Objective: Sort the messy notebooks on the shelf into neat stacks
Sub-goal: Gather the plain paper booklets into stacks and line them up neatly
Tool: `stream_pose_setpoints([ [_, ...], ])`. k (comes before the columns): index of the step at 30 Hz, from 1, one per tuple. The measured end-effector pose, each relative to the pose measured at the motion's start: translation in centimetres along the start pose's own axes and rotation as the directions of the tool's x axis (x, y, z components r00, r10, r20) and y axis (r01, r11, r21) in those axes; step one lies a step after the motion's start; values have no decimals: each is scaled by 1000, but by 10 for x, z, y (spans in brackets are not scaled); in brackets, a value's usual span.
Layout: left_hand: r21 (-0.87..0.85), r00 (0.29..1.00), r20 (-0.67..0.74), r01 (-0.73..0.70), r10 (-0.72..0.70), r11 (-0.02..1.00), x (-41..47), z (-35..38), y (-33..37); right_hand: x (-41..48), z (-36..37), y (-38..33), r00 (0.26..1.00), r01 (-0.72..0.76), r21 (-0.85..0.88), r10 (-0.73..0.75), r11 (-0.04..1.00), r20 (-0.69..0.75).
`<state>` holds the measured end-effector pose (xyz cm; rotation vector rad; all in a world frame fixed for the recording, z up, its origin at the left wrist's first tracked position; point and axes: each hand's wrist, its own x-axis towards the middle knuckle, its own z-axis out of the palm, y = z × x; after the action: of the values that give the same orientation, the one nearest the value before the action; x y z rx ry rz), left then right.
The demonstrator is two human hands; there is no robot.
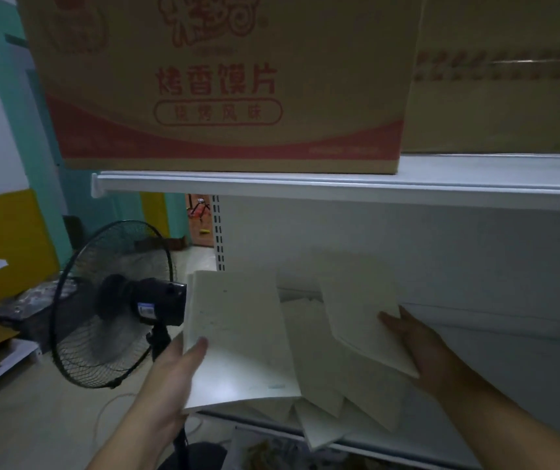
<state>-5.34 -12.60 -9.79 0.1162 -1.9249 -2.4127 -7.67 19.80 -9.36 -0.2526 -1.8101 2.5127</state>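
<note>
Several plain white notebooks lie scattered and overlapping on the white lower shelf [495,347]. My left hand [173,378] grips the left edge of a large white notebook [238,337], thumb on its cover, lifting it at the shelf's left end. My right hand [417,344] holds the lower right edge of a second white notebook [360,307], which is tilted. Between and beneath them lies a loose pile of notebooks [326,395], some sticking out over the shelf's front edge.
A black standing fan [116,310] stands just left of the shelf, close to my left hand. The upper shelf [305,183] carries a large printed cardboard box [217,83] and a second brown box [505,72]. Low white racks stand at far left.
</note>
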Motion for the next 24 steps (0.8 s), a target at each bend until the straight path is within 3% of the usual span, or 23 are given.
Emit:
stream_pose_setpoints([
  [6,118,975,222,-38,11,992,-24,104,-20,-41,-11,6,999,-51,-325,43,944,-32],
  [10,143,951,307,1,-45,990,-51,175,-37,-76,-62,0,994,-86,-152,74,985,-78],
  [13,83,911,396,90,-116,992,-76,227,-57,-109,-117,-17,976,-11,-194,-31,981,-215],
  [18,37,711,586,454,-388,890,-132,322,-84,-182,-209,-49,954,28,-221,-92,975,-287],
  [21,73,636,645,502,-425,862,-182,384,-103,-228,-270,-66,936,-24,-226,-57,974,-347],
  [24,75,656,656,435,-373,898,-234,437,-112,-268,-324,-83,907,-68,-246,-42,967,-419],
])
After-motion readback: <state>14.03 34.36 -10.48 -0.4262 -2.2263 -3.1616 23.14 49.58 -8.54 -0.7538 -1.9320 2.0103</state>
